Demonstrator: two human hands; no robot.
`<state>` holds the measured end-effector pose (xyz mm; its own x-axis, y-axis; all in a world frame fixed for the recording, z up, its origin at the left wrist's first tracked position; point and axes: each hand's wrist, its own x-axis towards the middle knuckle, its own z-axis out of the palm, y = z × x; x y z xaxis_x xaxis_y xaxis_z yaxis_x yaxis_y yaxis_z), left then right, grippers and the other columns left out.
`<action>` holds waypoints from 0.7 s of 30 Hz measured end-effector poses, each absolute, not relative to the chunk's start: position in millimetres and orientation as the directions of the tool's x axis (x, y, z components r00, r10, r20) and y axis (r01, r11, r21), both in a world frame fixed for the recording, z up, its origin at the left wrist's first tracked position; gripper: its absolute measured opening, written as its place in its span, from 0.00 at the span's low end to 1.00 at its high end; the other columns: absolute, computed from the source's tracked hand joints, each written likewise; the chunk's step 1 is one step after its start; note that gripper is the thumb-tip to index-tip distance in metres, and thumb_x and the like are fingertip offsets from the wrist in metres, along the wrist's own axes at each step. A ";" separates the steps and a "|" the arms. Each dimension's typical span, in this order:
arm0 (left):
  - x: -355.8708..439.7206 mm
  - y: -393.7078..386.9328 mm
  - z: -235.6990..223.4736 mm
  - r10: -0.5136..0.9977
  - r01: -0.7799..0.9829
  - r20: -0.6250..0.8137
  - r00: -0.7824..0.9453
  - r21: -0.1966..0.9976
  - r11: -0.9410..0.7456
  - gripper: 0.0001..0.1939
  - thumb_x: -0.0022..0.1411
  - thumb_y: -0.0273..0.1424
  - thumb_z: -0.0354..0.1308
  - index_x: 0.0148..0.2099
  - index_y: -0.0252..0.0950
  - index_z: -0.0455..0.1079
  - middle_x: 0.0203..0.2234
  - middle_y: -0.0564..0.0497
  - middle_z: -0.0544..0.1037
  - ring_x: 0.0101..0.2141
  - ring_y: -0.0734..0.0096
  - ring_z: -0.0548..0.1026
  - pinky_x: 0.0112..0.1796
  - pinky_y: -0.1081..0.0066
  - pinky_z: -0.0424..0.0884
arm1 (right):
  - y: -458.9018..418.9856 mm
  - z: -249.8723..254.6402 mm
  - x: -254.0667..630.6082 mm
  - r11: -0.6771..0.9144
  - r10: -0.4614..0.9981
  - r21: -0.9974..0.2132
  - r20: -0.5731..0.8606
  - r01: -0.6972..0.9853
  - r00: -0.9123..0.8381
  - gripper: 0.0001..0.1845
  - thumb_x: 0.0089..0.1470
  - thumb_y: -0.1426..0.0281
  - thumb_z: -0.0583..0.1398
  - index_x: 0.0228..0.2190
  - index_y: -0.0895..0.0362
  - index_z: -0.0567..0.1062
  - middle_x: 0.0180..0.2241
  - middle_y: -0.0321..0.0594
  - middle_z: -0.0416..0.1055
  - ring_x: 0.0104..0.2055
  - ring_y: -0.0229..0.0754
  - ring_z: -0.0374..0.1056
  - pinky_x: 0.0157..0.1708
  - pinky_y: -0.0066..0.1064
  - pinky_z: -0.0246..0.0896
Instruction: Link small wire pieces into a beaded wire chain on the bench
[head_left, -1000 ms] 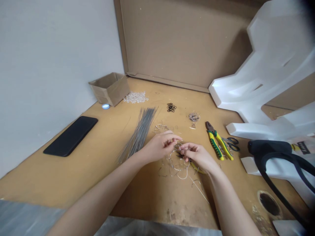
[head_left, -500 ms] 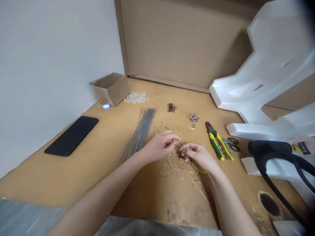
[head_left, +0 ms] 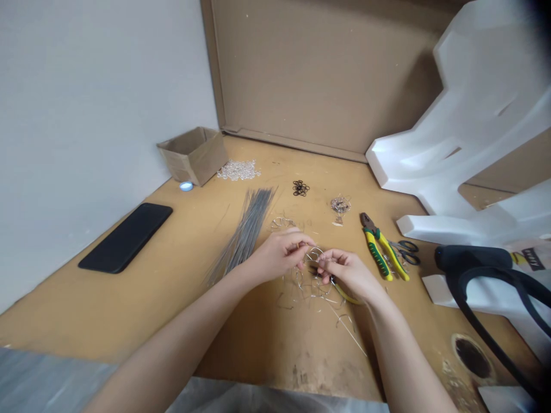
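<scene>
One wire loop (head_left: 317, 249) | between left fingers (head_left: 303, 238) and right fingers (head_left: 334, 256) | both pinching it

Plain pale grey wall (head_left: 99, 103) at left, meeting the tan counter (head_left: 129, 304) along a slanting edge. Brown cardboard panel (head_left: 318, 74) upright across the back, its lower edge folded. White moulded sheet (head_left: 486, 115) leans at right; soft shadow on the panel beside it. Light diffuse. Counter's near edge scuffed, darkly stained; dark round patch (head_left: 472, 355) at lower right, pale-rimmed.
</scene>
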<state>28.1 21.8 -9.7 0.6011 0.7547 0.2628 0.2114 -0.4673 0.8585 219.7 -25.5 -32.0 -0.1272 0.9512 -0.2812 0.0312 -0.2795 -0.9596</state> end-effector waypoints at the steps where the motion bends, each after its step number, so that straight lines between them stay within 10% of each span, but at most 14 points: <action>1: 27.8 21.9 -9.1 0.755 0.217 0.263 0.601 0.855 -0.471 0.08 0.60 0.27 0.48 0.38 0.35 0.69 0.30 0.54 0.68 0.20 0.84 0.71 0.27 0.78 0.67 | -25.6 -32.0 220.1 -0.279 0.951 -0.960 -0.281 0.034 -0.128 0.08 0.43 0.68 0.63 0.24 0.60 0.72 0.22 0.34 0.70 0.19 0.31 0.64 0.23 0.26 0.56; 16: 24.4 22.8 -8.1 0.719 0.150 0.262 0.644 0.878 -0.454 0.09 0.61 0.28 0.47 0.39 0.35 0.69 0.30 0.54 0.69 0.20 0.84 0.70 0.26 0.78 0.66 | -28.0 -31.5 221.5 -0.279 0.949 -0.960 -0.281 0.036 -0.141 0.10 0.44 0.65 0.63 0.27 0.59 0.72 0.21 0.36 0.71 0.19 0.32 0.65 0.23 0.26 0.58; 21: 22.7 21.8 -4.1 0.628 0.270 0.317 0.710 0.702 -0.659 0.11 0.60 0.26 0.48 0.40 0.38 0.72 0.26 0.53 0.70 0.26 0.79 0.69 0.28 0.77 0.63 | -28.1 -32.0 222.1 -0.285 0.947 -0.956 -0.292 0.071 -0.132 0.11 0.44 0.65 0.63 0.26 0.59 0.71 0.21 0.36 0.72 0.19 0.33 0.66 0.22 0.25 0.59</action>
